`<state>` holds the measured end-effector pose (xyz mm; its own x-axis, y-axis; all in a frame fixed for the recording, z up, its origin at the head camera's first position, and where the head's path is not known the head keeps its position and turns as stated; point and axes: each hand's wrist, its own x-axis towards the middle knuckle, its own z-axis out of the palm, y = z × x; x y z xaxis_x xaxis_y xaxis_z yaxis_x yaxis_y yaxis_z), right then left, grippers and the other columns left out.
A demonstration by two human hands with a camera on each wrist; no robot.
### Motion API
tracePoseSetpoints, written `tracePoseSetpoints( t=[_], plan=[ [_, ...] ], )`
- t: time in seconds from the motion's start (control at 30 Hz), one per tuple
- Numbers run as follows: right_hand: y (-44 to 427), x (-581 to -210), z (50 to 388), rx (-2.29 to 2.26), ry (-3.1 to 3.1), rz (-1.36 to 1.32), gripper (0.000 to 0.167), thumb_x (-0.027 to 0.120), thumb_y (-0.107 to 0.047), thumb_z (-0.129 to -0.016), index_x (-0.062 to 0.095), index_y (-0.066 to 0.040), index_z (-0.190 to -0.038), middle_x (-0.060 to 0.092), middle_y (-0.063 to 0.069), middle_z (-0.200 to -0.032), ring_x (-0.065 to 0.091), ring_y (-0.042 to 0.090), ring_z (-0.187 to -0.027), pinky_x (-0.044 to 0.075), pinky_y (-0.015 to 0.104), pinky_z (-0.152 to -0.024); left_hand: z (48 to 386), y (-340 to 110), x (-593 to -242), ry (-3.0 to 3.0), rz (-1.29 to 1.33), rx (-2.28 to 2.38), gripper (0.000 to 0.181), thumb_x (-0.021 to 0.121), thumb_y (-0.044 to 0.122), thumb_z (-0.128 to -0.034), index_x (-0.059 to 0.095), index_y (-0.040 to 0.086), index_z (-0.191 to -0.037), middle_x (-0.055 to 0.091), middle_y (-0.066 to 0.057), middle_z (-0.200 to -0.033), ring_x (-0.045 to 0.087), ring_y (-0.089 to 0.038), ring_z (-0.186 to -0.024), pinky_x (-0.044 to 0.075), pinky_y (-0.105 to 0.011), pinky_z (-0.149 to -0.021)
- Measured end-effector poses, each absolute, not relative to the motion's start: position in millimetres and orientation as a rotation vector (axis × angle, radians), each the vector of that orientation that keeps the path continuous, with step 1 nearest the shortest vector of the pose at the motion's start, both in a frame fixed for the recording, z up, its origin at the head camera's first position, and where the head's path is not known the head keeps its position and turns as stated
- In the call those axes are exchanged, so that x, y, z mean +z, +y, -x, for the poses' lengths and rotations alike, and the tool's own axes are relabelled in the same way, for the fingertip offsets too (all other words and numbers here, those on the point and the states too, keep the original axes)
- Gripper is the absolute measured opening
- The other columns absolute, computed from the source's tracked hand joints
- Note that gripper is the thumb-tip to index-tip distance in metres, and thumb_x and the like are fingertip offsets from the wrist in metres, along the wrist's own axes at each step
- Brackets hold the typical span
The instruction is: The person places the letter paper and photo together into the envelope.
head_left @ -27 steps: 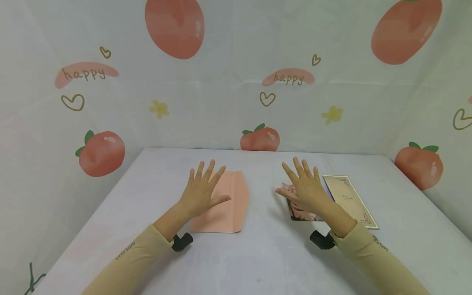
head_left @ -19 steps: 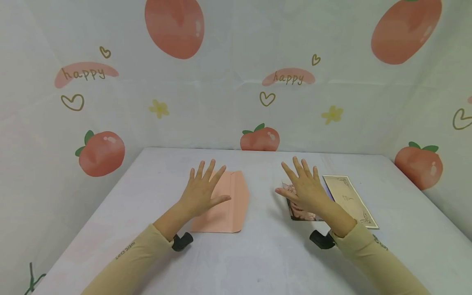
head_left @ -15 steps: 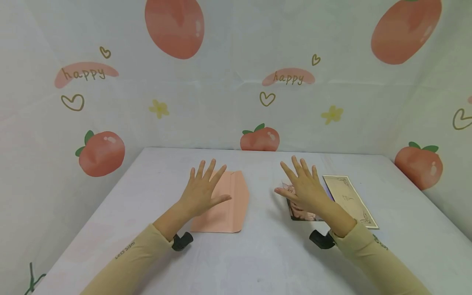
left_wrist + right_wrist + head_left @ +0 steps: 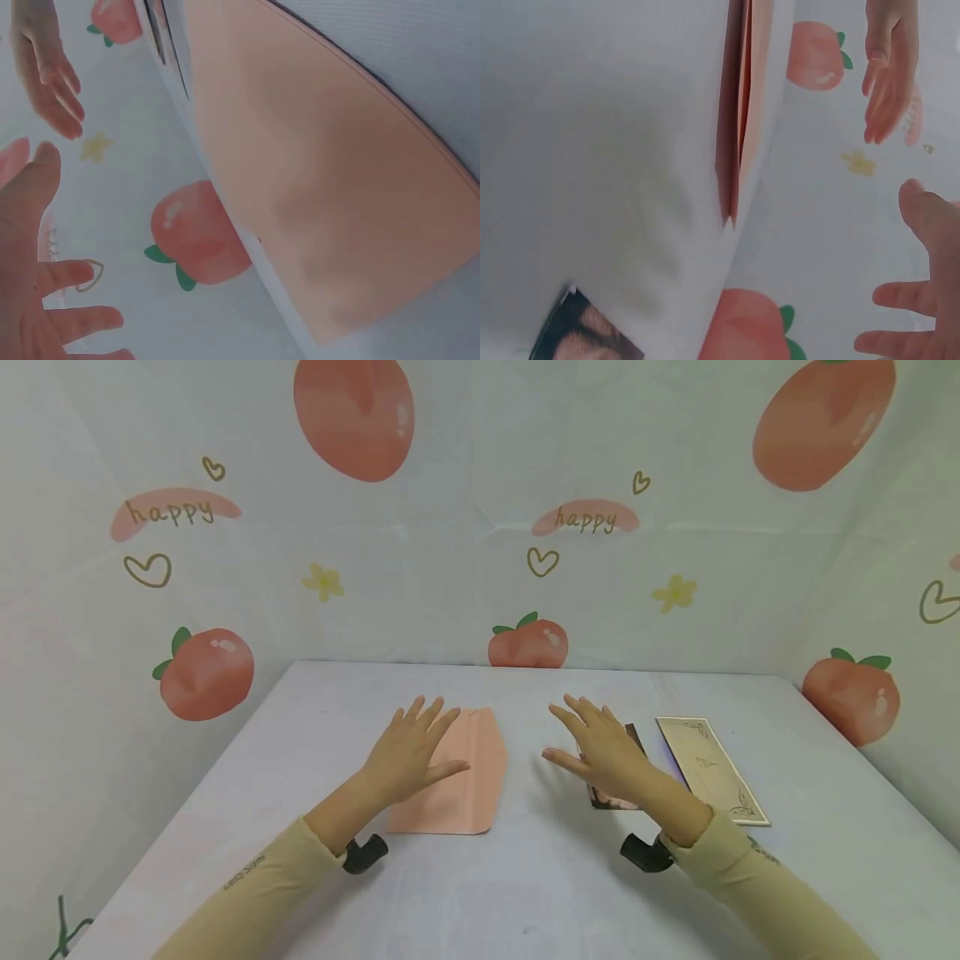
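Note:
My left hand (image 4: pixel 401 760) hovers with spread fingers over a peach-pink envelope (image 4: pixel 480 777), covering part of its left side. In the left wrist view the envelope (image 4: pixel 352 165) lies flat, apart from the thumb and fingers. My right hand (image 4: pixel 607 756) is held above a picture card (image 4: pixel 611 800), fingers spread and holding nothing; it hides most of that card. A dark corner of the picture card (image 4: pixel 585 334) shows in the right wrist view. Right of it lies a cream card (image 4: pixel 712 768) with a dark ornamental border.
The white table (image 4: pixel 525 893) bears these paper items. Behind it hangs a white cloth backdrop (image 4: pixel 450 560) printed with peaches, hearts and flowers. A black wrist mount (image 4: pixel 647 853) is under the right wrist, another wrist mount (image 4: pixel 365 853) under the left.
The right hand has shifted left and its fingers have dipped, uncovering the picture card's upper right corner. The left hand's fingers have lowered slightly. The papers have not moved.

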<state>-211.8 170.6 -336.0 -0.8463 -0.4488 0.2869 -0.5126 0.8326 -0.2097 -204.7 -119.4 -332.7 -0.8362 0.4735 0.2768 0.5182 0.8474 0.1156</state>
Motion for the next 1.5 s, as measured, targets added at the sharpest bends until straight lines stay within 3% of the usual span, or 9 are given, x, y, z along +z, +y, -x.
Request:
tracePoseSetpoints(
  t=[0.5, 1.13, 1.5],
  plan=[
    [143.7, -342.0, 207.4, 0.505, -2.825, -0.976, 0.054, 0.058, -0.036, -0.091, 0.047, -0.006, -0.134, 0.047, 0.017, -0.139, 0.045, 0.033, -0.130, 0.029, 0.054, -0.110, 204.8, -126.2, -339.9, -3.001, 0.954, -0.366, 0.054, 0.058, 0.041, -0.0893, 0.051, 0.006, -0.129, 0.047, -0.022, -0.138, 0.043, -0.040, -0.130, 0.037, -0.053, -0.104],
    [114.3, -358.3, 210.6, 0.505, -2.848, -1.201, 0.043, 0.058, -0.026, -0.092, 0.053, -0.003, -0.128, 0.053, 0.017, -0.131, 0.051, 0.032, -0.123, 0.037, 0.052, -0.105, 206.3, -120.0, -355.9, -3.129, 1.071, -0.207, 0.060, 0.058, 0.047, -0.0878, 0.047, 0.009, -0.133, 0.042, -0.019, -0.143, 0.038, -0.039, -0.133, 0.033, -0.052, -0.108],
    [103.8, -363.6, 211.0, 0.465, -2.925, -1.241, 0.043, 0.057, -0.031, -0.092, 0.054, -0.006, -0.128, 0.052, 0.016, -0.133, 0.051, 0.033, -0.123, 0.043, 0.046, -0.100, 203.8, -120.7, -359.8, -3.133, 1.110, -0.212, 0.058, 0.060, 0.044, -0.0877, 0.048, 0.008, -0.132, 0.043, -0.023, -0.141, 0.041, -0.043, -0.130, 0.037, -0.053, -0.105]
  ],
)
